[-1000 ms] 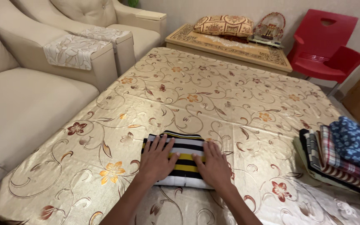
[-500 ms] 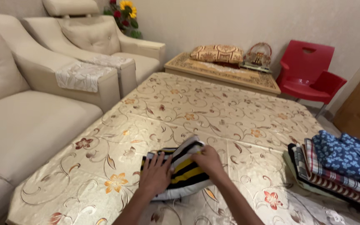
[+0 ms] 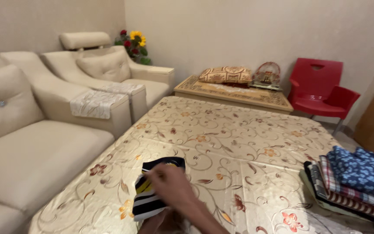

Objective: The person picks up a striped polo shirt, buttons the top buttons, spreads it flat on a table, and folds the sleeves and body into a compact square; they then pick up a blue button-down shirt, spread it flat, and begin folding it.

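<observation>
At 6 o'clock on the table (image 3: 247,143): folded striped garment (image 3: 149,195), lifted off the cloth. Right hand (image 3: 172,184) clamped on its top edge. Left hand (image 3: 163,222) underneath, grip unclear. Clothes stack (image 3: 351,184) at 3 o'clock.

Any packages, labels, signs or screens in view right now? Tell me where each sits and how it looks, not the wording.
None in view: no package, label, sign or screen shows.
The right hand grips a folded black, white and yellow striped garment on the gold floral tablecloth.
A stack of folded clothes lies at the table's right edge.
</observation>
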